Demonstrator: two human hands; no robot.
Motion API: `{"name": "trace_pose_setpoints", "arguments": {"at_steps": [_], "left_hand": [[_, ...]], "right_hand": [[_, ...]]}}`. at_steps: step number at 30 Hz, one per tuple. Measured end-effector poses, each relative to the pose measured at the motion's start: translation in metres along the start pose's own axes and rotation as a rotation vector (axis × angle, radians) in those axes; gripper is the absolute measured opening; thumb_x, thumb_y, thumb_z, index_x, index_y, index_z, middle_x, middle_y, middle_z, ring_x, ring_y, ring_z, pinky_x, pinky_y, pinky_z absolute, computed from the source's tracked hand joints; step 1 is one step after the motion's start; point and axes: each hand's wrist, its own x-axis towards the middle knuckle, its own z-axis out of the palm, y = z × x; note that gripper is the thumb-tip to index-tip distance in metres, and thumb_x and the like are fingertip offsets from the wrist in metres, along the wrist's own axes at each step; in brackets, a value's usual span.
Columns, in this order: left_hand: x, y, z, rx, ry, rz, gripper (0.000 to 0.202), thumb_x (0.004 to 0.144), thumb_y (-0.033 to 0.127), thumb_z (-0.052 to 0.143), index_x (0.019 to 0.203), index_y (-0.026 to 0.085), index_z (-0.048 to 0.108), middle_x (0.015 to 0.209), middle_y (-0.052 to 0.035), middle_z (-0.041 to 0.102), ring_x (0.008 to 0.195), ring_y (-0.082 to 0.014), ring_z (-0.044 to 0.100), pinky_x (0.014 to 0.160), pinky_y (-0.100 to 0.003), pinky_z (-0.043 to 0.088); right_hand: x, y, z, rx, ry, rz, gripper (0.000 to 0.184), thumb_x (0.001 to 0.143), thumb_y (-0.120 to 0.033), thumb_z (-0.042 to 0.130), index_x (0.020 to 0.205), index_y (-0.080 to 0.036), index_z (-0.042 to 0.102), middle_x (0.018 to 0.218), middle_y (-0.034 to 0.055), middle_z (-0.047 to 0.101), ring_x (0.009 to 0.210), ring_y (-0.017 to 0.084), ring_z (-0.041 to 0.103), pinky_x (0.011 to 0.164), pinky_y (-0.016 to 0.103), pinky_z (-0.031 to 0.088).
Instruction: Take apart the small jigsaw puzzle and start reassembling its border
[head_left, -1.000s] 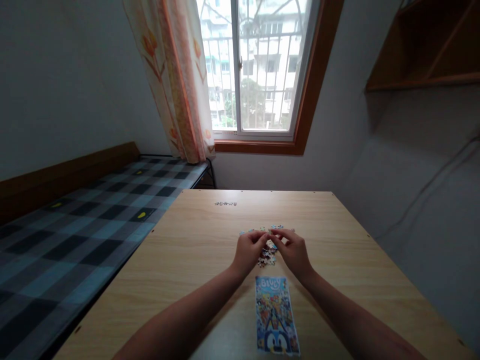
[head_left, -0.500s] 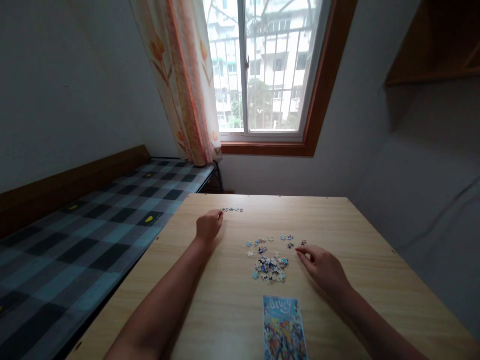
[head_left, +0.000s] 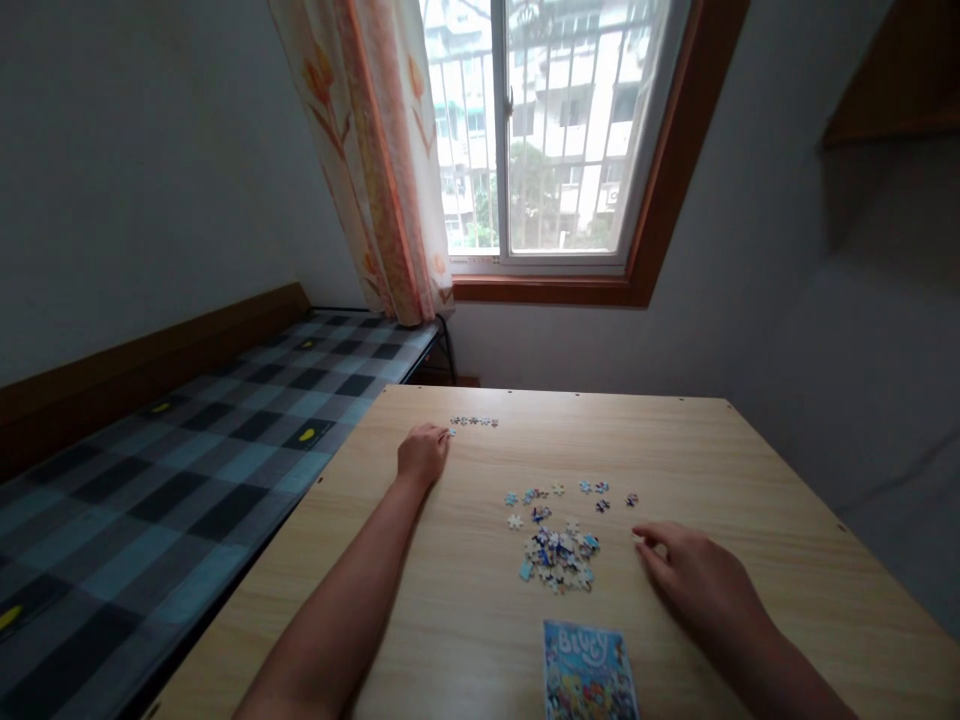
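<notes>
At the far left of the table my left hand (head_left: pixel 424 453) is closed, with a small light-blue jigsaw puzzle piece (head_left: pixel 451 432) at its fingertips. Just beyond those fingertips lies a short row of puzzle pieces (head_left: pixel 474 421). My right hand (head_left: pixel 694 570) hovers over the right side of the table, thumb and forefinger apart and nothing seen between them. To its left is a heaped pile of puzzle pieces (head_left: pixel 559 558), some face down. Several loose pieces (head_left: pixel 540 514) are scattered behind the pile. A dark piece (head_left: pixel 631 499) lies closest to my right fingertips.
A colourful printed picture card or box (head_left: pixel 590 670) lies at the near edge of the wooden table (head_left: pixel 465 600). Left of the table stands a bed with a checked cover (head_left: pixel 247 430). A curtain (head_left: pixel 382 170) and a window (head_left: pixel 562 140) are behind.
My left hand has drawn slightly back from the row, and a light-blue piece now shows at its fingertips. My right hand has moved away from the loose pieces, toward me. The view has shifted slightly.
</notes>
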Motion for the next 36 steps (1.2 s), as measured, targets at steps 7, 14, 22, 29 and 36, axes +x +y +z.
{"name": "trace_pose_setpoints", "arguments": {"at_steps": [7,14,22,29,36], "left_hand": [[-0.001,-0.013,0.005,-0.141,-0.093,0.078,0.032,0.096,0.029,0.048,0.112,0.024,0.076,0.123,-0.0075,0.071,0.116,-0.0230,0.060,0.104,-0.033,0.045],[-0.001,0.001,0.010,-0.050,-0.089,0.052,0.032,0.098,0.028,0.046,0.105,0.022,0.077,0.115,-0.0095,0.072,0.109,-0.0254,0.062,0.097,-0.035,0.047],[-0.003,0.012,0.015,-0.012,-0.062,-0.025,0.033,0.098,0.027,0.044,0.105,0.019,0.076,0.113,-0.0116,0.071,0.106,-0.0259,0.060,0.094,-0.035,0.047],[-0.003,0.011,0.017,-0.082,-0.023,-0.023,0.033,0.097,0.025,0.044,0.109,0.020,0.075,0.121,-0.0118,0.069,0.110,-0.0268,0.059,0.099,-0.037,0.045],[-0.001,0.015,0.015,-0.071,-0.053,-0.019,0.031,0.096,0.027,0.048,0.105,0.020,0.076,0.120,-0.0111,0.070,0.112,-0.0281,0.058,0.099,-0.038,0.044]], "right_hand": [[0.005,0.012,-0.002,-0.011,-0.014,0.048,0.033,0.092,-0.040,0.050,0.107,-0.028,0.077,0.110,0.0047,0.076,0.099,0.026,0.071,0.078,0.034,0.049],[0.004,0.013,0.003,-0.052,-0.042,0.026,0.031,0.092,-0.041,0.052,0.102,-0.028,0.078,0.102,0.0066,0.077,0.092,0.025,0.071,0.071,0.031,0.046],[0.000,0.005,0.002,-0.098,-0.018,-0.032,0.025,0.091,-0.031,0.054,0.089,-0.027,0.078,0.095,0.0064,0.075,0.090,0.023,0.068,0.068,0.029,0.042],[0.001,0.002,0.002,-0.108,-0.004,-0.004,0.024,0.091,-0.031,0.055,0.089,-0.027,0.078,0.092,0.0061,0.075,0.084,0.022,0.068,0.063,0.028,0.038],[0.005,0.005,-0.003,-0.018,-0.017,0.007,0.030,0.092,-0.035,0.051,0.086,-0.026,0.079,0.088,0.0068,0.076,0.082,0.023,0.069,0.063,0.028,0.039]]}}
